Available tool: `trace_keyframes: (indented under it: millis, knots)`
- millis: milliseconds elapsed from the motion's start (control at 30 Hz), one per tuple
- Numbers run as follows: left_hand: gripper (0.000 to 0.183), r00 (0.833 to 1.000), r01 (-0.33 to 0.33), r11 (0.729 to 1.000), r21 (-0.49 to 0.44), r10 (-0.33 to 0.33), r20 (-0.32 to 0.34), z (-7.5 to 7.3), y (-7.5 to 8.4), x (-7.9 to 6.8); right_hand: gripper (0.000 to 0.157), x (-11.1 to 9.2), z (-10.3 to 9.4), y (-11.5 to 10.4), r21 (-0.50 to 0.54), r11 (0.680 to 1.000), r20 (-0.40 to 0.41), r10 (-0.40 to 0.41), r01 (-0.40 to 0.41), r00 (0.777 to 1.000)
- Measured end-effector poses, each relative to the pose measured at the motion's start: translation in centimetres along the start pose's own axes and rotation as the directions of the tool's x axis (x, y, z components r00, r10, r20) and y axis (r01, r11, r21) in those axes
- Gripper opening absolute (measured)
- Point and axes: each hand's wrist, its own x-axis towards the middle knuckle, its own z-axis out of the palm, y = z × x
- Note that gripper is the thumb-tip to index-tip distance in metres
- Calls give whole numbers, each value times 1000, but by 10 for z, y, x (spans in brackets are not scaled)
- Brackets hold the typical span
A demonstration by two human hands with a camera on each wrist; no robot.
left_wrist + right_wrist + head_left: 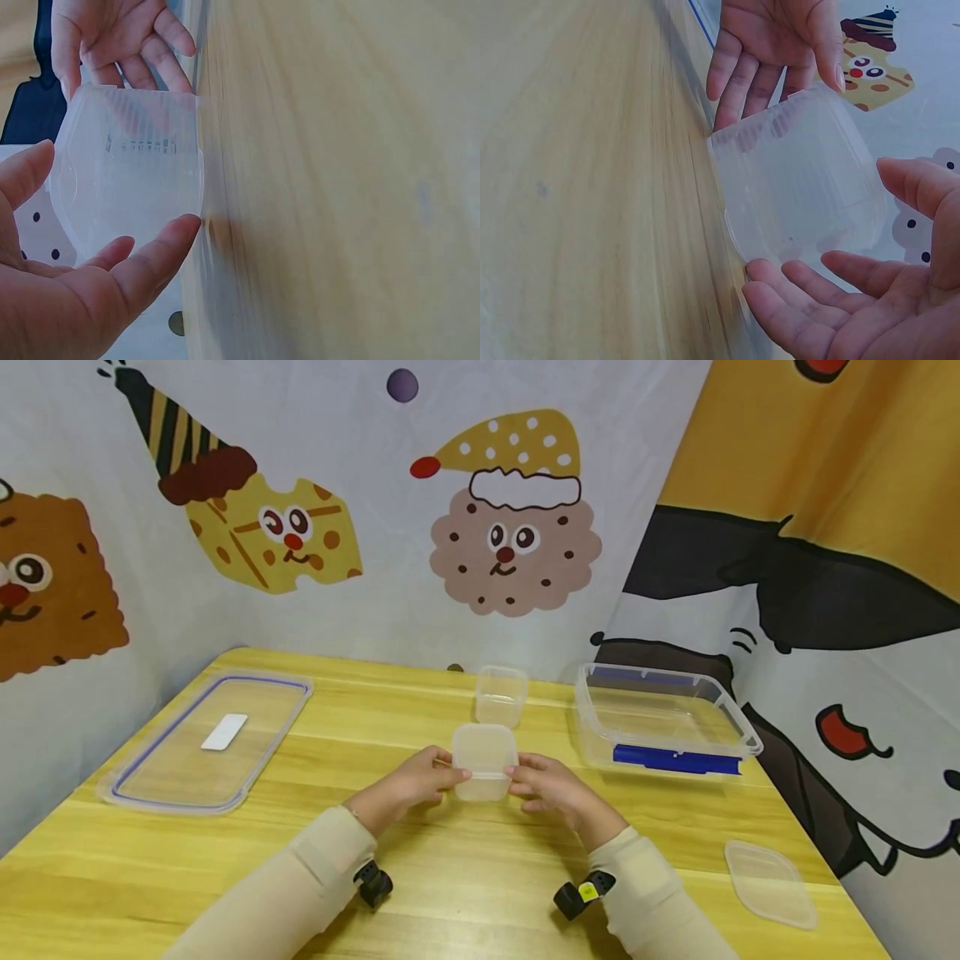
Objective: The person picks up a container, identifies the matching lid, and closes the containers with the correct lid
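Observation:
A small clear plastic container (484,785) with a frosted lid (484,747) on top stands on the table between the two hands. At its left side is my left hand (82,300), its fingers spread and only slightly bent, thumb by the lid edge and a fingertip close to the base. On the opposite side my right hand (855,300) mirrors this, fingers loose along the wall and thumb up at the rim. Right behind it sits a second small clear container (501,697).
A large clear box (667,760) with a blue clip stands at the back right. Its size matches a blue-edged lid (180,777) lying on the left, with a white rectangle (224,732) on it. A small clear lid (771,885) lies near the right edge.

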Motion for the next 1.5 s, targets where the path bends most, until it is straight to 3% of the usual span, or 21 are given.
trace_keyframes:
  millis: [567, 933, 1500]
  knots:
    - [48, 999, 26, 1000, -2, -26, -25, -2, 2, 1, 59, 0, 5, -3, 35, 999, 15, -24, 23, 1000]
    - [49, 999, -15, 1000, -12, 14, -36, -8, 7, -6, 60, 3, 10, -8, 51, 998, -2, -44, 44, 999]
    - [53, 996, -55, 997, -51, 51, -77, -29, 5, -9, 57, 11, 30, -20, 108, 988, -28, -105, 108, 994]
